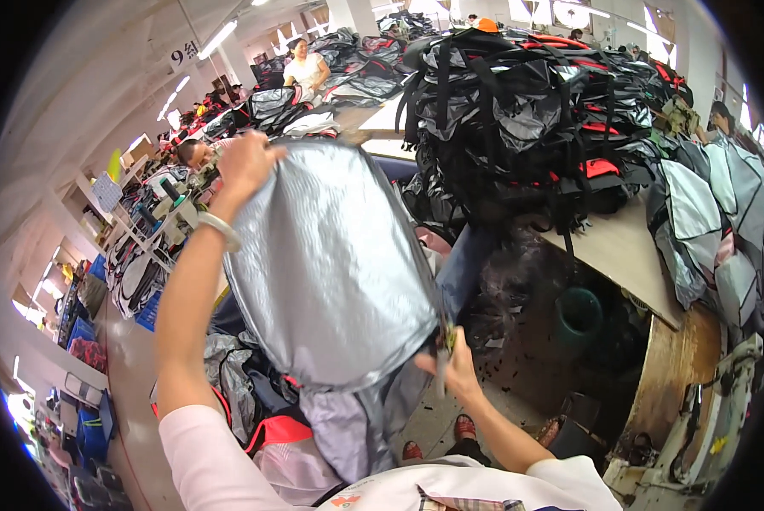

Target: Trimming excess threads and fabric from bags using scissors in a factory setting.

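While I hold the silver bag panel (pixel 331 264) up before me | left hand (pixel 247 166) clamps its top edge | right hand (pixel 454 366) pinches its lower corner, small snips there | keep it taut, trim close | table (pixel 625 251) at right.

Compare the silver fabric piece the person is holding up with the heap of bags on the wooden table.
The silver fabric piece is a single item held up in the air by the left hand at its top and the right hand at its lower edge; the heap of bags rests piled on the wooden table. The piece shows plain silver; the heap mixes black straps and red trim. Both have shiny grey material.
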Motion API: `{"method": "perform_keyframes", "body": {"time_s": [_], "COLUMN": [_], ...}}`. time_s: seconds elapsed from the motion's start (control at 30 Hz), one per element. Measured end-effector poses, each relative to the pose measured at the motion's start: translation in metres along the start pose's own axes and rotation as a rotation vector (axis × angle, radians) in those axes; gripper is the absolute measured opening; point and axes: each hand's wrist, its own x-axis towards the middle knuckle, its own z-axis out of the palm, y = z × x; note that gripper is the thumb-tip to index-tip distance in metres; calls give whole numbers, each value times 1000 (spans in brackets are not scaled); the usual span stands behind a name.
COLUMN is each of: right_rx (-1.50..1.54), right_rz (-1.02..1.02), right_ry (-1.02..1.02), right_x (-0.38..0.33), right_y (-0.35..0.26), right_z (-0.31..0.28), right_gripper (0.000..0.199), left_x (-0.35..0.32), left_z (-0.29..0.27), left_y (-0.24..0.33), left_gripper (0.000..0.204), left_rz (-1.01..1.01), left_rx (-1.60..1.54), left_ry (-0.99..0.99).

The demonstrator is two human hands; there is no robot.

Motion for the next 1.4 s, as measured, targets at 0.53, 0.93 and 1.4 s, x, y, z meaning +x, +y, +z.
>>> {"method": "perform_keyframes", "body": {"time_s": [0.53, 0.93, 1.4], "right_rx": [160, -611, -805], "right_rz": [-112, -122, 45], "right_ry": [530, 619, 424], "right_x": [-11, -109, -104], "right_y": [-7, 43, 65], "right_z": [-108, -112, -109], "right_gripper": [16, 44, 31], "left_x": [-150, -222, -224], "left_z": [-117, -19, -17], "left_y": [-1, -19, -17], "left_gripper": [18, 21, 35], "left_rz": [197, -24, -117], "left_rx": [-783, -1055, -1155], "left_ry": [-146, -468, -501]}}
